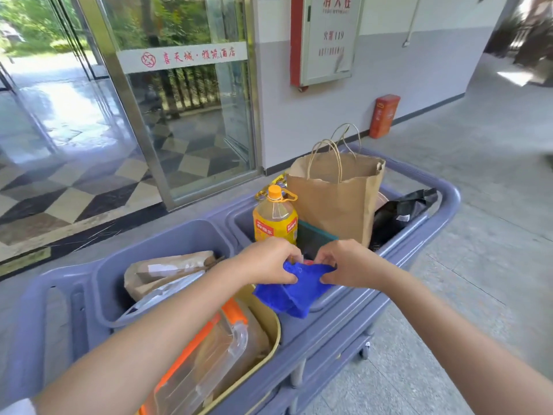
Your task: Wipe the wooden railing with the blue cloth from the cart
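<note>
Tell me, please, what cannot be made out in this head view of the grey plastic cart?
- Wooden railing: not identifiable; the top right corner is motion-blurred.
- Red item under the blue microfibre cloth: mostly hidden by the cloth, the left hand and the right hand.
- Contents of the brown paper bag: hidden by its walls.
- Label text on the yellow oil bottle: too small.
- Grey plastic cart: near end cut off by the bottom edge.

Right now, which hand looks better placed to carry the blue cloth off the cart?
Probably the left hand: its grip covers the blue cloth where most of it bunches and hangs. The right hand only pinches the far corner. Both hold it above the cart rim, so it's close.
</note>
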